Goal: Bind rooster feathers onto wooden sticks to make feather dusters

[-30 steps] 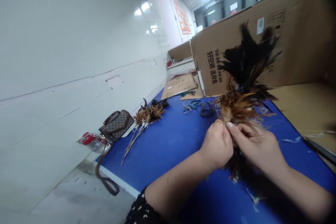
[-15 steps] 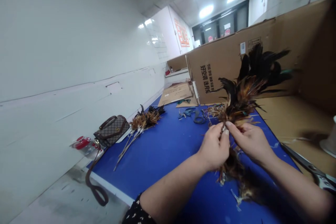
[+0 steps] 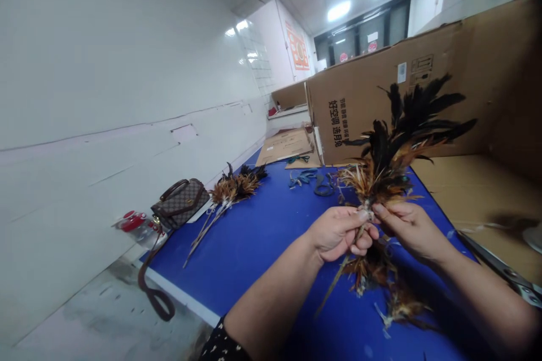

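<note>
My left hand (image 3: 345,231) is closed around the stick (image 3: 332,287) of a feather duster, just below its feathers. The black and brown feathers (image 3: 392,146) fan upward and to the right. My right hand (image 3: 410,228) pinches at the base of the plumes, thumb against the binding point; what exactly its fingertips grip is too small to tell. Under my hands, loose brown feather bunches (image 3: 372,271) lie on the blue table (image 3: 262,248), one with pale string (image 3: 384,318) at its end.
Finished-looking feather sticks (image 3: 237,189) lie left of centre. A patterned handbag (image 3: 182,203) and a red-lidded jar (image 3: 139,228) stand by the wall. Blue strips (image 3: 302,177) and a grey ring-shaped item (image 3: 324,185) lie farther back. Scissors (image 3: 495,262) rest at right, near a large cardboard box (image 3: 364,107).
My left hand has turned so its fingers wrap the stick, which now shows below it. The feathers have tilted and spread further right. My right hand stays at the binding.
</note>
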Available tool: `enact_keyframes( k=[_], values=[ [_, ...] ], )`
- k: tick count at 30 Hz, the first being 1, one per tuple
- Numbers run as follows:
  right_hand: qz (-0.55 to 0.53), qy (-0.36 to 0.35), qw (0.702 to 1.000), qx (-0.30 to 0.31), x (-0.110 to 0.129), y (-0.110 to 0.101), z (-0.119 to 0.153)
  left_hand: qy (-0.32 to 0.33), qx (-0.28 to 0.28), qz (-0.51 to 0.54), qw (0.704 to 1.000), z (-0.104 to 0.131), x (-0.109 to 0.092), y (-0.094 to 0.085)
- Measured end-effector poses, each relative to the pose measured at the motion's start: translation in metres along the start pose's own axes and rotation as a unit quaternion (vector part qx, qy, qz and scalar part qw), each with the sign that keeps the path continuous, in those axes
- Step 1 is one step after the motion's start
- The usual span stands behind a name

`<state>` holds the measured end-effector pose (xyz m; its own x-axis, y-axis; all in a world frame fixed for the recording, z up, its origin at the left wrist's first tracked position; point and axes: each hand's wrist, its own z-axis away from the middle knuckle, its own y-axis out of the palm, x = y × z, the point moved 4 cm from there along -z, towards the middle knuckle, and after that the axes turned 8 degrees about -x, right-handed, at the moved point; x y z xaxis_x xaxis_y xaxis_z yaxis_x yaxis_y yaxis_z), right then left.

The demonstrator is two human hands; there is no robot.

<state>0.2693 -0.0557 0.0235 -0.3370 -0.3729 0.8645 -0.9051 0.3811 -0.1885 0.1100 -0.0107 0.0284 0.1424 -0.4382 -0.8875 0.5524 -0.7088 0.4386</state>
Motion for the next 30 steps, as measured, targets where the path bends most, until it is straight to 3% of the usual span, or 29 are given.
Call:
enact_keyframes(
  k=[6, 12, 14, 19, 21, 25, 30],
  values=[
    [-0.004, 0.02, 0.998, -0.058, -0.01, 0.003, 0.001, 0.089, -0.058, -0.04, 0.994, -0.002, 0.0, -0.003],
    [0.013, 0.043, 0.988, -0.148, -0.007, 0.012, 0.004, 0.193, -0.198, -0.147, 0.95, -0.005, 0.005, -0.008],
    [0.01, 0.046, 0.984, -0.174, 0.001, 0.016, 0.007, 0.239, -0.231, -0.208, 0.92, -0.004, 0.004, -0.007],
    [-0.003, 0.057, 0.981, -0.186, 0.017, 0.022, 0.012, 0.384, -0.271, -0.386, 0.794, 0.006, -0.003, 0.004],
    [0.008, 0.054, 0.98, -0.19, 0.019, 0.021, 0.013, 0.4, -0.271, -0.408, 0.775, 0.008, 0.0, 0.007],
    [0.047, 0.02, 0.978, -0.2, 0.024, 0.02, 0.016, 0.391, -0.265, -0.393, 0.789, 0.006, 0.007, 0.002],
    [0.114, -0.017, 0.974, -0.196, 0.023, 0.021, 0.015, 0.338, -0.24, -0.287, 0.864, 0.002, 0.003, -0.015]
  ],
)
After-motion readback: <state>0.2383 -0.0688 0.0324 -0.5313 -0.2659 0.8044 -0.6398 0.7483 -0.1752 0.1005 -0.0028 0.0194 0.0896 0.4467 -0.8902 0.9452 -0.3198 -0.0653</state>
